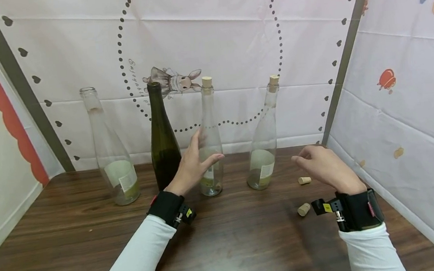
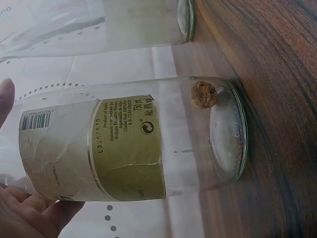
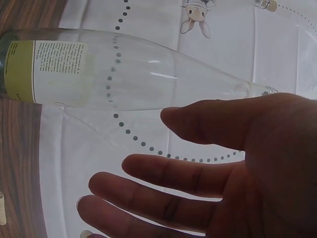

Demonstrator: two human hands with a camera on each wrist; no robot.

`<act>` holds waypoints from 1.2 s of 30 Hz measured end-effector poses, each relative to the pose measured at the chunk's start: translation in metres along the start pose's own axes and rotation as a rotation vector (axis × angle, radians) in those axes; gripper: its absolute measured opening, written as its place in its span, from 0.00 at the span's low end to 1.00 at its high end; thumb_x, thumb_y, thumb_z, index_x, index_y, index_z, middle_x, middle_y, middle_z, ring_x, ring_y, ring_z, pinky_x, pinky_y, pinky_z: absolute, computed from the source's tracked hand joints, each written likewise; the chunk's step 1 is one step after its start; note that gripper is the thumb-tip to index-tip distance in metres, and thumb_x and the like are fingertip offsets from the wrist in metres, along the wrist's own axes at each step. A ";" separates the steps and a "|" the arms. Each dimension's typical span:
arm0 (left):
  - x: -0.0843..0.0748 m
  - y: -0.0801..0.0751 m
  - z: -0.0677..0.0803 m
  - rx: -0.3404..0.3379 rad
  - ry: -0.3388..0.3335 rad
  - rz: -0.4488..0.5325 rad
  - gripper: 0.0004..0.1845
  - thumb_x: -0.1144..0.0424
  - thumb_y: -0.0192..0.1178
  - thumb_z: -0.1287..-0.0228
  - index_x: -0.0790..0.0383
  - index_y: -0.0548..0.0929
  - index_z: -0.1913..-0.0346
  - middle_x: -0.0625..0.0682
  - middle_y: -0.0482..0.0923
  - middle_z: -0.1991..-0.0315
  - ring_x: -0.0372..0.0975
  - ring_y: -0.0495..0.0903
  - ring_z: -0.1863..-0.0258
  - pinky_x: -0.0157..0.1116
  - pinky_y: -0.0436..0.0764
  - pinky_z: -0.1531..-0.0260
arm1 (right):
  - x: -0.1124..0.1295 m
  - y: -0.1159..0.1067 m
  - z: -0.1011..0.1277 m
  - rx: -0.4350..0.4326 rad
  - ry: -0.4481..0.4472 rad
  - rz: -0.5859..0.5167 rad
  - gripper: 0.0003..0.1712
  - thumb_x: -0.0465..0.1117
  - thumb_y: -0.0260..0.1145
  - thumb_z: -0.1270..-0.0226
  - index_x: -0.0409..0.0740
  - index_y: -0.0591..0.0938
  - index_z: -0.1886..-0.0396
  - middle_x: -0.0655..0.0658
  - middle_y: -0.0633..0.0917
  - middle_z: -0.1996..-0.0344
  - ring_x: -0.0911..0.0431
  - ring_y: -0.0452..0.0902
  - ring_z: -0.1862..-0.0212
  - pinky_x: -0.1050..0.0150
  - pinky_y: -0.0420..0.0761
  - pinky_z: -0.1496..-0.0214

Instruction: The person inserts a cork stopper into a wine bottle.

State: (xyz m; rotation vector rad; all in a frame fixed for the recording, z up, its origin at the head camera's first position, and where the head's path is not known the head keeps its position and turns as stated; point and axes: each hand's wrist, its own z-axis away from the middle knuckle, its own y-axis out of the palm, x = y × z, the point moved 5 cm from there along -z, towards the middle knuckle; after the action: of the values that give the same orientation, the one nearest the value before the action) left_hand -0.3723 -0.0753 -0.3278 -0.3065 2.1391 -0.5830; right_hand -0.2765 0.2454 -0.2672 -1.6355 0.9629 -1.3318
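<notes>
A wooden table (image 1: 236,251) meets a white printed sheet (image 1: 207,31) at its back. Taking the corked middle bottle (image 1: 210,129) as the clock's centre, the dark bottle (image 1: 161,141) and a corkless bottle (image 1: 119,175) stand at nine, another corked bottle (image 1: 262,157) at three, and two loose corks (image 1: 304,209) lie between three and four. The left hand (image 1: 192,166) spreads around the middle bottle, fingers extended; contact is unclear. The right hand (image 1: 323,164), empty and relaxed, hovers at three, past the farther bottle. For a steady hold, the left fingers should probably wrap the body evenly, avoiding any nudge toward nine.
</notes>
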 end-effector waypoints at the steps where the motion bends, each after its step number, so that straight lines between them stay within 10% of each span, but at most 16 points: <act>1: 0.000 0.000 0.000 0.000 -0.006 -0.008 0.56 0.45 0.67 0.26 0.55 0.40 0.13 0.64 0.54 0.17 0.56 0.59 0.20 0.60 0.65 0.28 | 0.000 0.000 0.000 -0.002 0.000 0.000 0.26 0.51 0.58 0.17 0.30 0.84 0.44 0.37 0.87 0.55 0.46 0.81 0.58 0.46 0.79 0.54; 8: -0.012 -0.007 0.005 -0.030 0.005 -0.059 0.54 0.37 0.58 0.22 0.53 0.33 0.13 0.58 0.45 0.14 0.51 0.51 0.17 0.56 0.58 0.23 | -0.001 -0.001 0.000 -0.009 0.009 -0.035 0.26 0.51 0.56 0.15 0.32 0.84 0.43 0.43 0.83 0.68 0.50 0.79 0.65 0.52 0.76 0.59; 13: -0.031 -0.016 0.006 -0.126 0.128 -0.108 0.47 0.39 0.52 0.18 0.63 0.45 0.14 0.61 0.52 0.16 0.52 0.57 0.19 0.54 0.61 0.25 | -0.001 -0.001 0.002 -0.015 0.005 -0.023 0.27 0.52 0.56 0.15 0.31 0.83 0.41 0.38 0.87 0.58 0.48 0.82 0.60 0.48 0.79 0.56; 23: -0.080 -0.069 0.014 -0.614 0.471 -0.109 0.35 0.42 0.51 0.16 0.74 0.72 0.30 0.65 0.75 0.31 0.55 0.78 0.36 0.51 0.77 0.37 | -0.002 0.008 0.001 0.006 -0.029 0.006 0.23 0.50 0.61 0.17 0.32 0.84 0.45 0.39 0.88 0.57 0.49 0.82 0.61 0.47 0.79 0.57; 28: -0.068 -0.102 0.017 -0.794 0.373 -0.074 0.32 0.49 0.59 0.23 0.71 0.72 0.29 0.58 0.72 0.27 0.45 0.71 0.28 0.47 0.70 0.30 | -0.004 0.012 0.003 0.058 -0.032 0.016 0.23 0.49 0.61 0.17 0.31 0.83 0.46 0.40 0.87 0.59 0.50 0.80 0.62 0.48 0.78 0.59; 36: -0.024 -0.119 0.014 -0.687 0.064 0.057 0.43 0.43 0.63 0.25 0.65 0.61 0.19 0.59 0.62 0.20 0.41 0.62 0.22 0.39 0.61 0.25 | -0.006 0.018 0.001 0.107 -0.027 0.017 0.23 0.50 0.62 0.18 0.31 0.84 0.47 0.41 0.87 0.60 0.49 0.83 0.60 0.47 0.80 0.58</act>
State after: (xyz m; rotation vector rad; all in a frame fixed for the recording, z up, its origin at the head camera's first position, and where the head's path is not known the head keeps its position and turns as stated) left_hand -0.3460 -0.1718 -0.2581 -0.6001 2.3458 0.2005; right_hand -0.2777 0.2440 -0.2861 -1.5573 0.8729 -1.3243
